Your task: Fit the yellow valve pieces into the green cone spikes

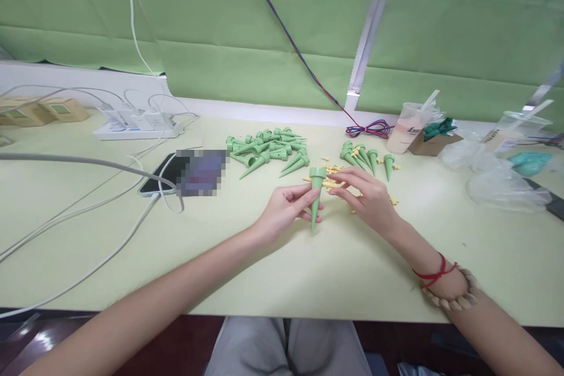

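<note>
A green plastic spike (pixel 316 191), wide cap up and point down, is gripped between the thumb and fingers of my left hand (pixel 286 210) above the table. My right hand (pixel 372 198) pinches a small yellow plastic piece (pixel 330 184) against the side of the spike, just under its cap. Whether the piece sits in the spike or only touches it, I cannot tell. Behind my hands lies a scatter of yellow pieces (pixel 335 171), partly hidden by my right hand. A heap of green spikes (pixel 268 147) is at the back left, and a smaller group of spikes (pixel 362 155) at the back right.
Left of the spikes lies a phone (pixel 161 175) with a cable across it. A white power strip (pixel 138 128) and cardboard boxes (pixel 66 109) stand farther left. Drink cups (pixel 403 129), a small brown box (pixel 434 144) and plastic bags (pixel 506 188) occupy the right side.
</note>
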Available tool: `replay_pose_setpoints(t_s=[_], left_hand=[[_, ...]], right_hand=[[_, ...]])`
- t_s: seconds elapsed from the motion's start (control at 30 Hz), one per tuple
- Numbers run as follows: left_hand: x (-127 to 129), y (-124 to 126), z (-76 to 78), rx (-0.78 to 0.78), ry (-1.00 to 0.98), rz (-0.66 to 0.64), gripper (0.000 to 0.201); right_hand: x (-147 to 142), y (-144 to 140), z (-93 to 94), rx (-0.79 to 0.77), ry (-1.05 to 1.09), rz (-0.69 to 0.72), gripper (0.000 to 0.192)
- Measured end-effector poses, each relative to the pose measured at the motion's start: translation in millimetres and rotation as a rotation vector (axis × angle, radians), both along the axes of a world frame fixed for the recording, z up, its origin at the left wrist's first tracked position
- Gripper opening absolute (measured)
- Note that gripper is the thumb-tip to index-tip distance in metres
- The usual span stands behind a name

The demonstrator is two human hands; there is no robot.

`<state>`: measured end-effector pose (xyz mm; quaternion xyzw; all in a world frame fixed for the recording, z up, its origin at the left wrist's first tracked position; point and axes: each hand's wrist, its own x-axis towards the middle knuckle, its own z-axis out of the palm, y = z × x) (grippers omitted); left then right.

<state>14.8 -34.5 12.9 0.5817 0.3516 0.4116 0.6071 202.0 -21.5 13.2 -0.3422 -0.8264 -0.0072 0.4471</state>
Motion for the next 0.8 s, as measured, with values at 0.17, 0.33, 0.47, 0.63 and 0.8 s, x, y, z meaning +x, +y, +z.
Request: replay_pose_setpoints(t_s=[0.17, 0.33, 0.47, 0.63, 0.8], left_hand=[[-1, -2, 0.7, 0.061, 0.058, -0.034, 0.024], [2, -3, -3.8, 0.033, 0.069, -0.108, 0.028], [4, -4, -7.5, 0.041, 0.123, -0.066, 0.028], [4, -6, -6.3, 0.191, 0.253, 0.047, 0.026], [0, -6, -8.6, 0.463, 0.383, 0.192, 0.035]], right_hand=[[5, 3, -3.5, 0.039, -0.128, 0.014, 0.018], [5, 2, -2.7, -0.003, -0.261, 0.011, 0.024], [2, -2, 1.9, -0.115, -0.312, 0.012, 0.030], [-6, -8, 5.3, -0.321, -0.232, 0.074, 0.040], [-17, -13, 2.8, -0.665, 0.057, 0.125, 0.045]])
